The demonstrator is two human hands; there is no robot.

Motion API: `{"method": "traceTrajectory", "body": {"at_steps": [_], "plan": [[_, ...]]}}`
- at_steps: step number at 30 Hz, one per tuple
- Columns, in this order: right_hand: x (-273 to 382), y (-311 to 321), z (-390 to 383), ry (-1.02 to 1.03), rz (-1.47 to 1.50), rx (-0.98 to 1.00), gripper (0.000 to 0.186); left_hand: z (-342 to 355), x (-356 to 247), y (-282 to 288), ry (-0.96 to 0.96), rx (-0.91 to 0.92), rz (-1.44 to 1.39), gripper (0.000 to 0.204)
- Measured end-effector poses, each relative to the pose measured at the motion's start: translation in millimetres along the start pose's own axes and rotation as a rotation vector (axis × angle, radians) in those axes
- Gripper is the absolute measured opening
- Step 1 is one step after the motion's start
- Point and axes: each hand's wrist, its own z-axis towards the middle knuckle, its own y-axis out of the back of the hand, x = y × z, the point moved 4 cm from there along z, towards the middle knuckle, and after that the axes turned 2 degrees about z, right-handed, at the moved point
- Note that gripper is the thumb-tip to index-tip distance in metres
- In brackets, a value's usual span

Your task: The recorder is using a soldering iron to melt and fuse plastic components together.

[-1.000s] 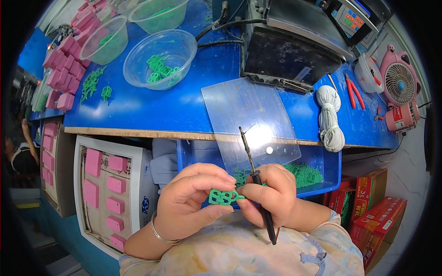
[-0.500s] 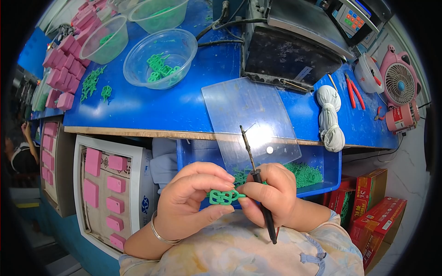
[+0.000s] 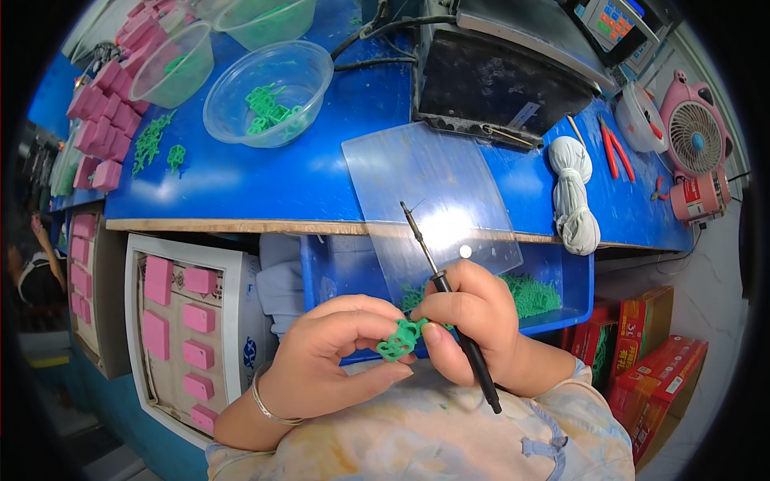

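Note:
My left hand is closed round a small green openwork piece, pinched between thumb and fingers in front of my chest. My right hand holds a slim black-handled tool with a thin metal shaft, like a soldering iron. Its tip points up and away, over the clear plastic sheet. The right thumb and forefinger also meet at the green piece's right end, where a small green stub shows. Below and beyond the hands, a blue tray holds many green pieces.
Clear bowls with green parts stand at the back left, near stacked pink blocks. A dark metal machine is at the back. Rolled white cloth, red-handled pliers and a pink fan lie right. Red boxes stand lower right.
The green piece has turned and tilted in my fingers, now showing a rounder side. The tool has swung slightly, its tip shifting left and up and its rear end right. The view has shifted a little.

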Motion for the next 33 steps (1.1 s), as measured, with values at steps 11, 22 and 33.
{"method": "traceTrajectory", "body": {"at_steps": [11, 22, 33], "plan": [[-3.1, -1.2, -1.1, -0.071, -0.014, -0.02, 0.012, -3.8, 9.4, -0.1, 0.034, 0.053, -0.04, 0.028], [8.5, 20.2, -16.8, 0.078, 0.22, -0.156, 0.018, -4.2, 5.6, 3.7, -0.108, -0.19, 0.117, 0.021], [11.8, 11.5, -20.1, 0.187, 0.335, -0.073, 0.012, 4.2, 8.1, 6.4, -0.087, -0.46, -0.194, 0.039]]}}
